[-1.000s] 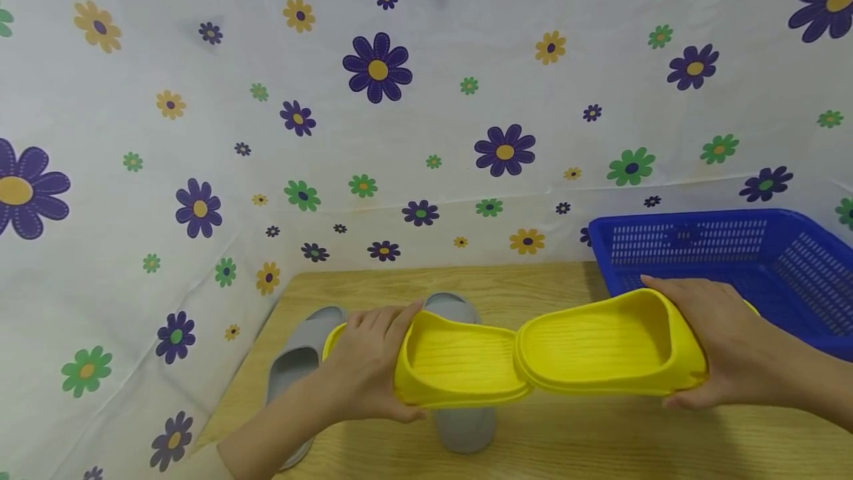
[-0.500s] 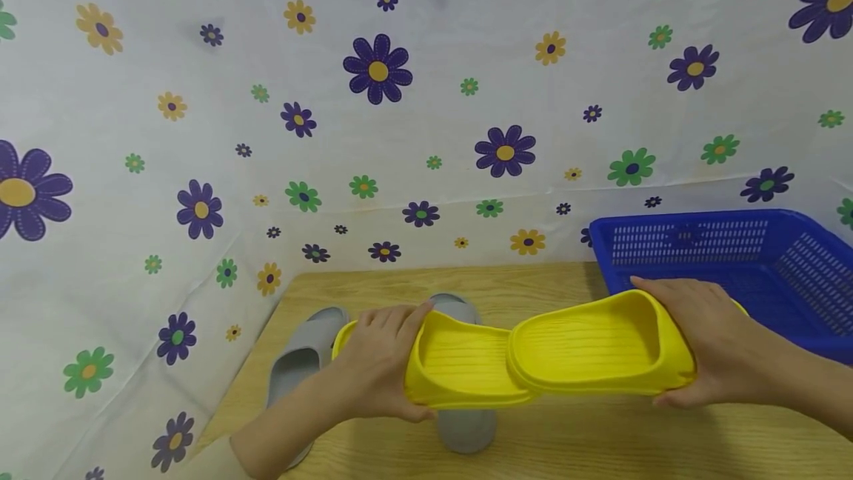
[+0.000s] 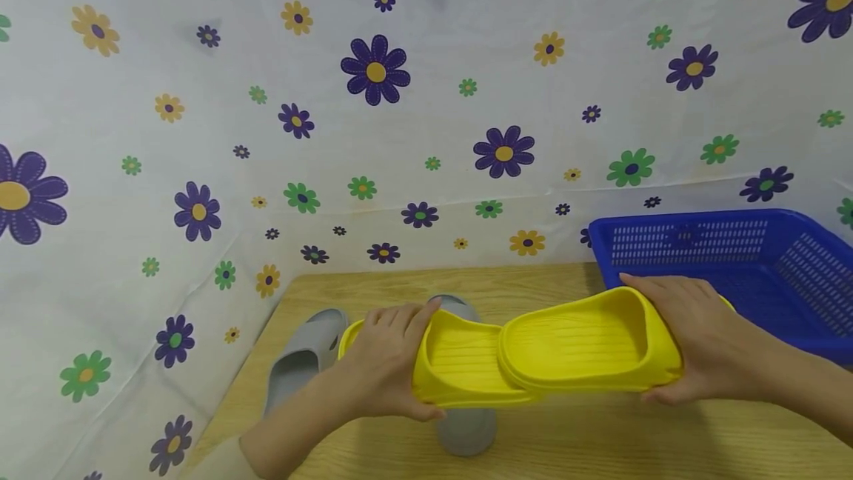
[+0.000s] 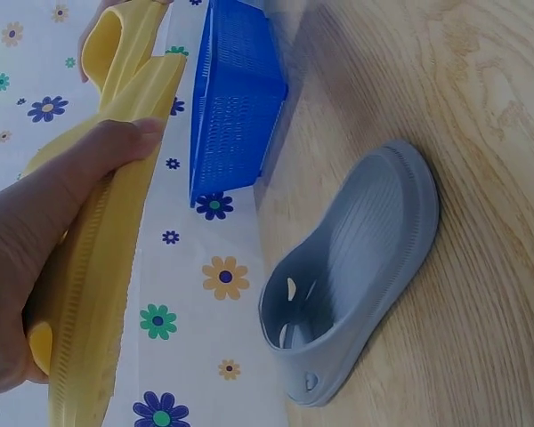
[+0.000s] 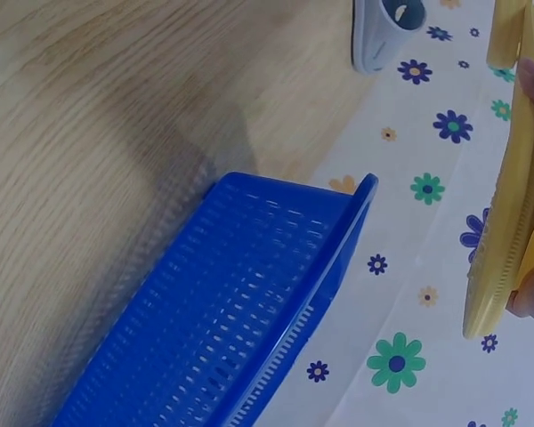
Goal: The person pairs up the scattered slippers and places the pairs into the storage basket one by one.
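Observation:
In the head view my left hand (image 3: pixel 389 361) grips one yellow slipper (image 3: pixel 466 369) over its strap, thumb underneath. My right hand (image 3: pixel 693 339) grips a second yellow slipper (image 3: pixel 573 343) the same way. Both are held up above the table, heel ends toward each other, and the right one's heel overlaps the left one's. Below and behind them a grey slipper (image 3: pixel 466 432) lies on the table, its middle hidden by the left yellow slipper. Another grey slipper (image 3: pixel 293 372) lies further left, partly behind my left forearm. The left wrist view shows one grey slipper (image 4: pixel 365 249) resting sole down.
A blue plastic basket (image 3: pixel 603 250) with slotted walls stands at the back right of the wooden table (image 3: pixel 566 439), beyond my right hand. White sheeting (image 3: pixel 426 124) printed with flowers rises behind the table and along its left side.
The two yellow slippers have come closer together, so their heels overlap more. My right hand has moved left and my left hand slightly right. The grey slippers and basket stay put.

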Action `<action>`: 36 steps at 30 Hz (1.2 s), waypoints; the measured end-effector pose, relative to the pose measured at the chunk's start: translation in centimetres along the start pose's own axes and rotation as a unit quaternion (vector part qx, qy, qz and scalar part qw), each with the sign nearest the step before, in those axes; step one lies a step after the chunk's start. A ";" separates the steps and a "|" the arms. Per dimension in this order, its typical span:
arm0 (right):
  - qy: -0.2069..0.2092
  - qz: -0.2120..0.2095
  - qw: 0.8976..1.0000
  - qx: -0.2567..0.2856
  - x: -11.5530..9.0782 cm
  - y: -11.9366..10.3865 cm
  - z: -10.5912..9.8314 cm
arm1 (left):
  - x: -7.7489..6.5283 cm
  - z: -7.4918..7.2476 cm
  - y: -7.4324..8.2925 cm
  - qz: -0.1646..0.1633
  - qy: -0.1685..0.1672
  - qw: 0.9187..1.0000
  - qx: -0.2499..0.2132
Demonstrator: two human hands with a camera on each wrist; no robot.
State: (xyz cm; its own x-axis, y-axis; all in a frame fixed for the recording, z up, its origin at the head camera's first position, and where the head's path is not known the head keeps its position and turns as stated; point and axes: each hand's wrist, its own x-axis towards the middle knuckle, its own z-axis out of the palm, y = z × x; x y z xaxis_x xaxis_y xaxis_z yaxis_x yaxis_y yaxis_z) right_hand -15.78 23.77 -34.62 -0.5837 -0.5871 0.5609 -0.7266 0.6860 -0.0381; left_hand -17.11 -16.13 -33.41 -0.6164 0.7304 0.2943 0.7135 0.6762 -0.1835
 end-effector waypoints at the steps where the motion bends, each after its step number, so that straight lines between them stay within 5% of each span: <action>1: 0.002 -0.003 1.000 -0.001 0.1 0.0 0.0 | 0.0 0.0 0.0 -0.002 -0.002 1.000 0.001; 36: 0.068 -0.076 0.994 -0.049 2.8 -0.6 1.3 | 1.9 0.1 0.8 -0.002 -0.015 1.000 0.001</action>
State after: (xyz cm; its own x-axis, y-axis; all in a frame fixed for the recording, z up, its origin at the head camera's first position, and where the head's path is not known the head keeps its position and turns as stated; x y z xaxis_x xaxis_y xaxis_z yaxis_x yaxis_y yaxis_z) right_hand -17.46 21.18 -34.11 -0.4111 -0.6275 0.6612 -0.7595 0.6369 0.1322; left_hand -17.78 -14.18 -33.06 -0.6283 0.7307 0.2672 0.7109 0.6787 -0.1845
